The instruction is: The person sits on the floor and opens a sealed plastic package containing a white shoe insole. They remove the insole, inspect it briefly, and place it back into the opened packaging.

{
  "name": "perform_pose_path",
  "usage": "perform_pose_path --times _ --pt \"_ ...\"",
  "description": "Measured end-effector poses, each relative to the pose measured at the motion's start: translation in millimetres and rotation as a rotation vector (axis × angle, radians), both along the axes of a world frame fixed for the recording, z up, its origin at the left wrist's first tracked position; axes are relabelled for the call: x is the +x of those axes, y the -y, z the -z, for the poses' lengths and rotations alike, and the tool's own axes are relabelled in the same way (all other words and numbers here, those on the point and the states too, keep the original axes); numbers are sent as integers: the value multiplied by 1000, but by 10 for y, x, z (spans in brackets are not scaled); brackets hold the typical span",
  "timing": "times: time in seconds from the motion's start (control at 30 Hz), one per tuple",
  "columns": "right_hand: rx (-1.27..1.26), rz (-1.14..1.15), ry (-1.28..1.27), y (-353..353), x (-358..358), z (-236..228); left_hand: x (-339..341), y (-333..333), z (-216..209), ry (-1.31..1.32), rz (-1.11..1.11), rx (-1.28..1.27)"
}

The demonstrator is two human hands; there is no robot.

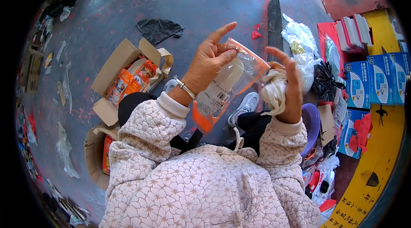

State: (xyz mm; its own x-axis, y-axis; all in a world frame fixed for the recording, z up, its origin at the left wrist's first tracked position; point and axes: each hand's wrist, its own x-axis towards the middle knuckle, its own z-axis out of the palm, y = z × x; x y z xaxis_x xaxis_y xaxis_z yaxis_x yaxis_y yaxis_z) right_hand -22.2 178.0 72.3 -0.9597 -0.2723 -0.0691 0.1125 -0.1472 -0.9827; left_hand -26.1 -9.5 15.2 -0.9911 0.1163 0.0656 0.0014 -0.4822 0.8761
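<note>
My left hand (204,67) pinches the upper edge of a clear plastic bag (214,104) with orange borders between thumb and fingers, its index finger stretched out. A pale, rounded flat piece (232,74) shows through the bag, and a white printed panel with a barcode faces up. My right hand (292,84) is at the bag's right corner, fingers partly bent. A crumpled off-white cloth (274,91) is bunched against its palm. Whether the right fingertips touch the bag, I cannot tell.
An opened cardboard box (109,71) of orange packets stands on the left, another carton (92,153) nearer. A black plastic bag (158,30) lies ahead. On the right are a purple basin (311,123), clear plastic bags (299,35), a black bag (327,80) and blue boxes (379,78).
</note>
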Motion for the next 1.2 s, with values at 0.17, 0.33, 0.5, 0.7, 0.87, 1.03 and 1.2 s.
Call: perform_pose_path --times 0.17,0.33,0.5,0.7,0.87,1.03,1.2 --pt "302 -72 26 130 -56 209 -19 -15 20 -66 36 -150" --pt "308 19 38 143 -61 235 14 3 -29 -40 58 -140" --pt "265 68 60 133 -60 201 -38 58 113 125 162 -50" --pt "307 36 8 146 -39 254 -49 27 121 63 171 -211" --pt "289 10 64 123 -54 195 -29 -14 60 62 42 -221" --pt "413 73 -136 107 -39 270 -32 -26 93 26 13 -284" --pt "346 111 -102 95 -10 292 -31 -13 110 -25 -2 -340"
